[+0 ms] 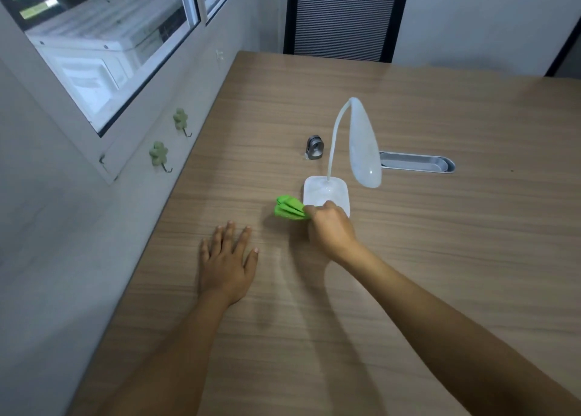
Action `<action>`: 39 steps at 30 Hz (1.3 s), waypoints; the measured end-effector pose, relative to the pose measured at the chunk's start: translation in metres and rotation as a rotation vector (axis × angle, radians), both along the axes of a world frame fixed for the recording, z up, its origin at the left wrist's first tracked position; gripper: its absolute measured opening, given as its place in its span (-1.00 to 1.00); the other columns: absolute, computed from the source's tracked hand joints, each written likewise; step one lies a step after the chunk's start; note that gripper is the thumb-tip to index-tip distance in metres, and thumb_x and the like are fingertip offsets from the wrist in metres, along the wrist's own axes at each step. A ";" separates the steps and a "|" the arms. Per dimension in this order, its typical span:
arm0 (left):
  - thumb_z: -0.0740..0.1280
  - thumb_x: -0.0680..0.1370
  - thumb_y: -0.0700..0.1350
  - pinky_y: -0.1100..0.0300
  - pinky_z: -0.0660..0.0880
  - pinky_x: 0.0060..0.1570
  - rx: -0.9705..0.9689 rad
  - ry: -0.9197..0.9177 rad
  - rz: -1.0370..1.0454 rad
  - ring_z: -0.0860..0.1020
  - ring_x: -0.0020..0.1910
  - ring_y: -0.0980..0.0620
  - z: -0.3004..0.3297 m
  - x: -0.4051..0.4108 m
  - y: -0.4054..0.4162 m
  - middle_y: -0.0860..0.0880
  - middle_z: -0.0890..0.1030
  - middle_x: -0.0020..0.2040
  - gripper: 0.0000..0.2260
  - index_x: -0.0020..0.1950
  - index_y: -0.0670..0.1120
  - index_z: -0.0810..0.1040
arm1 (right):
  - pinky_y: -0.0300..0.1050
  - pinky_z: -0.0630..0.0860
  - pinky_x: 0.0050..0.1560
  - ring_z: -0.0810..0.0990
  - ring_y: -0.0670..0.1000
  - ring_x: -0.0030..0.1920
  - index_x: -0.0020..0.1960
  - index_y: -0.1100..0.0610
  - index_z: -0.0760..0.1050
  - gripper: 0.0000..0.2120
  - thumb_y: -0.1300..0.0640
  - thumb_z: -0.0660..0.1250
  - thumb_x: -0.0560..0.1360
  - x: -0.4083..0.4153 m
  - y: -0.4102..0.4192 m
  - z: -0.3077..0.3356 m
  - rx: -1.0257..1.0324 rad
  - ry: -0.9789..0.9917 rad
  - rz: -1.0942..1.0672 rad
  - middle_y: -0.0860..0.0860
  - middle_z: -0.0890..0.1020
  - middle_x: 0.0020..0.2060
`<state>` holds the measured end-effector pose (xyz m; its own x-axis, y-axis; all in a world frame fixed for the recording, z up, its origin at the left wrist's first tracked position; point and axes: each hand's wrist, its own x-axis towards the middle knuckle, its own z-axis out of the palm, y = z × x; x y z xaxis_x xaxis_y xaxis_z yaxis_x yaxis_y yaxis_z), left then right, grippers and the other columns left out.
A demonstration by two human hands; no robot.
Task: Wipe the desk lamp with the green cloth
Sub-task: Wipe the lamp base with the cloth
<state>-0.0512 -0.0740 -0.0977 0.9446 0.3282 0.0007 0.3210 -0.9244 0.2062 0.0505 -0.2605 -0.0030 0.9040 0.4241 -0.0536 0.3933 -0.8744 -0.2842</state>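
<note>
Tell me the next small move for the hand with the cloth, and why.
Probably sweep the cloth rightward across the lamp base. The right hand grips it bunched at the base's near-left edge, most of it still off the base, while the left hand lies flat on the table.

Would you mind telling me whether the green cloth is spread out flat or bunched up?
Bunched up. The green cloth shows as gathered folds sticking out of the closed right hand, beside the lamp base.
</note>
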 end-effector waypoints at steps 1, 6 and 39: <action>-0.12 0.49 0.24 -0.15 -0.01 0.48 -0.003 -0.005 0.002 0.09 0.55 -0.10 0.000 0.000 0.000 -0.03 0.17 0.56 -0.42 0.50 0.17 0.17 | 0.00 0.49 -0.12 0.53 0.27 0.04 0.11 0.17 0.49 -0.76 0.22 0.18 0.47 0.000 -0.006 0.002 0.003 -0.022 0.028 0.26 0.56 -0.02; -0.17 0.48 0.25 -0.14 -0.05 0.49 0.003 0.021 0.004 0.04 0.56 -0.08 0.001 0.000 -0.001 -0.02 0.13 0.58 -0.40 0.51 0.17 0.14 | 0.00 0.51 -0.14 0.56 0.30 -0.01 0.10 0.14 0.57 -0.68 0.26 0.22 0.39 0.035 -0.052 0.016 0.093 -0.185 -0.107 0.24 0.66 -0.04; -0.12 0.50 0.23 -0.16 -0.02 0.49 0.022 0.046 0.001 0.06 0.55 -0.11 0.004 0.000 -0.001 -0.04 0.13 0.57 -0.43 0.51 0.15 0.14 | 0.03 0.29 0.20 0.34 0.25 0.18 0.28 -0.02 0.50 -0.47 0.38 0.18 0.41 0.058 -0.089 -0.023 0.033 -0.158 -0.429 0.06 0.51 0.28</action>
